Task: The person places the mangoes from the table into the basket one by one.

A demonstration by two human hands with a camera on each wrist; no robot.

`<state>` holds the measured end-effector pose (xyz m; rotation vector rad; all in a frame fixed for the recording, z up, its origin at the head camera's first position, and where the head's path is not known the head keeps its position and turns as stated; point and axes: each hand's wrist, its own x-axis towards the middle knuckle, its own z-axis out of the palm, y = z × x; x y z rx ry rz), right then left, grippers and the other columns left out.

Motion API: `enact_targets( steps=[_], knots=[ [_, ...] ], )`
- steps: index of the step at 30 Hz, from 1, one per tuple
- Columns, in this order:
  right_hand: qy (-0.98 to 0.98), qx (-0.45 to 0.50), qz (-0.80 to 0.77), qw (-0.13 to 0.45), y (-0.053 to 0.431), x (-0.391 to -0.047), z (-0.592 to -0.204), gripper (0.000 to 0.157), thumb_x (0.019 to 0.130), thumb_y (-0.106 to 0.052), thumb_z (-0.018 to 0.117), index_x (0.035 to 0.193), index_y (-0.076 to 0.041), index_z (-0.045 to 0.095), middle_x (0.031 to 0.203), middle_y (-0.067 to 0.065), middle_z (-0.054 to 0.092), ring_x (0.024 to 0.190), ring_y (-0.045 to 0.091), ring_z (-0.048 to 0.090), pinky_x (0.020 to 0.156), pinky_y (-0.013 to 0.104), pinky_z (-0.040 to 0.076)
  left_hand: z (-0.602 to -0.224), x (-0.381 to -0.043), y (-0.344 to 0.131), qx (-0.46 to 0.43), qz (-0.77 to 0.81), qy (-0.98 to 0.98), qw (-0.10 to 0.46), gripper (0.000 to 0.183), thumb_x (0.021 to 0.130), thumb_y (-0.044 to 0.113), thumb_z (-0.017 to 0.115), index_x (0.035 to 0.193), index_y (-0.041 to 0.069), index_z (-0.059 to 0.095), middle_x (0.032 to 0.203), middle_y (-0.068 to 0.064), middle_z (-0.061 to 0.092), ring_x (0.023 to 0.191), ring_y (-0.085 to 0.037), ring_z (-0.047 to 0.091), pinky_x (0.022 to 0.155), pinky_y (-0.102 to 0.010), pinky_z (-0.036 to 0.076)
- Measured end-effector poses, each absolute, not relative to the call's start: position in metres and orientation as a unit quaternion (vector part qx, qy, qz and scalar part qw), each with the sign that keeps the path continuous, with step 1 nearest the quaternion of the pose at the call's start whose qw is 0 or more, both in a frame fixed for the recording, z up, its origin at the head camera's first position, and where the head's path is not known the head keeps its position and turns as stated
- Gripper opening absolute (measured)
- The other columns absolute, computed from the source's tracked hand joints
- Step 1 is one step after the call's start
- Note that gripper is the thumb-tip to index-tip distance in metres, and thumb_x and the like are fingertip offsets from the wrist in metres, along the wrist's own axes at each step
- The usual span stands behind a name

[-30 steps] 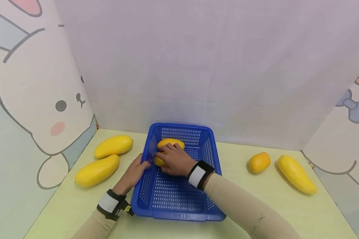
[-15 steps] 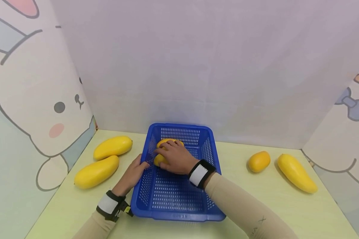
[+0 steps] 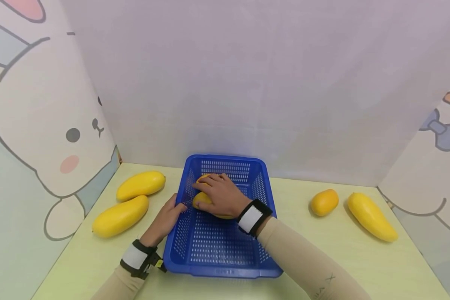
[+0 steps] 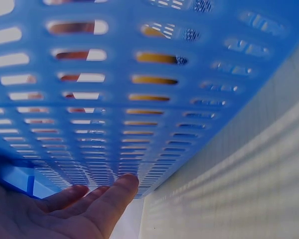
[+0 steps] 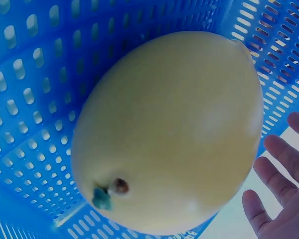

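My left hand (image 3: 166,218) holds the left wall of the blue plastic basket (image 3: 225,273), thumb over the rim. In the left wrist view its fingers (image 4: 109,204) lie along the outside of the slotted wall. Inside the basket my right hand (image 3: 225,198) lies over two yellow mangoes. The nearer mango (image 3: 202,201) shows in front of and below the hand; the farther one (image 3: 202,179) is mostly covered by the fingers. In the right wrist view a mango (image 5: 169,134) with a small stem end fills the middle, and the fingertips (image 5: 269,172) are spread apart beyond it.
Two long yellow mangoes (image 3: 141,185) (image 3: 121,216) lie on the pale table left of the basket. To the right are a small orange-yellow mango (image 3: 324,202) and a long yellow one (image 3: 372,217). A plain cloth wall (image 3: 225,83) stands behind the basket.
My right hand has shifted slightly up and right, and more of the nearer mango shows beneath it. The left hand still holds the basket in the same place.
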<state>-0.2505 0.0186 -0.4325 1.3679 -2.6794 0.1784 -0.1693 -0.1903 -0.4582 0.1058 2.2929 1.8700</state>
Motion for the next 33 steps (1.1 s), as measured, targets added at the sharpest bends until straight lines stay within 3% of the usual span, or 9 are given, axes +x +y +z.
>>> enact_targets(
  steps=[9,20,25,33],
  knots=[
    [-0.885,0.452,0.086,0.077,0.021,-0.251,-0.430,0.055,0.100,-0.053,0.049,0.148,-0.025,0.054,0.149,0.004,0.051,0.140,0.025,0.042,0.112,0.052,0.033,-0.459,-0.170,-0.191,0.041,0.633,0.768,0.090,0.050,0.101,0.009,0.039,0.149,-0.003,0.032,0.130,-0.031,0.055,0.100,-0.040,0.065,0.080,-0.047,0.058],
    [-0.892,0.434,0.091,0.088,0.026,-0.250,-0.418,0.065,0.100,-0.058,0.045,0.158,-0.028,0.038,0.163,0.005,0.033,0.151,0.024,0.025,0.120,0.048,0.020,-0.457,-0.170,-0.191,0.032,0.623,0.776,0.090,0.052,0.101,0.009,0.039,0.151,-0.004,0.030,0.133,-0.030,0.053,0.101,-0.038,0.065,0.081,-0.047,0.057],
    [-0.891,0.428,0.105,0.111,0.030,-0.252,-0.414,0.065,0.100,-0.057,0.045,0.158,-0.028,0.038,0.163,0.005,0.033,0.152,0.024,0.023,0.121,0.049,0.019,-0.457,-0.171,-0.191,0.029,0.615,0.783,0.082,0.050,0.101,0.009,0.040,0.149,-0.004,0.032,0.132,-0.027,0.054,0.100,-0.034,0.064,0.085,-0.046,0.056],
    [-0.892,0.409,0.148,0.120,0.040,-0.249,-0.408,0.064,0.100,-0.055,0.047,0.156,-0.026,0.042,0.162,0.006,0.035,0.151,0.026,0.024,0.119,0.054,0.022,-0.458,-0.170,-0.190,0.030,0.623,0.777,0.090,0.052,0.100,0.009,0.040,0.150,-0.004,0.031,0.129,-0.029,0.055,0.097,-0.036,0.065,0.080,-0.045,0.057]
  ],
)
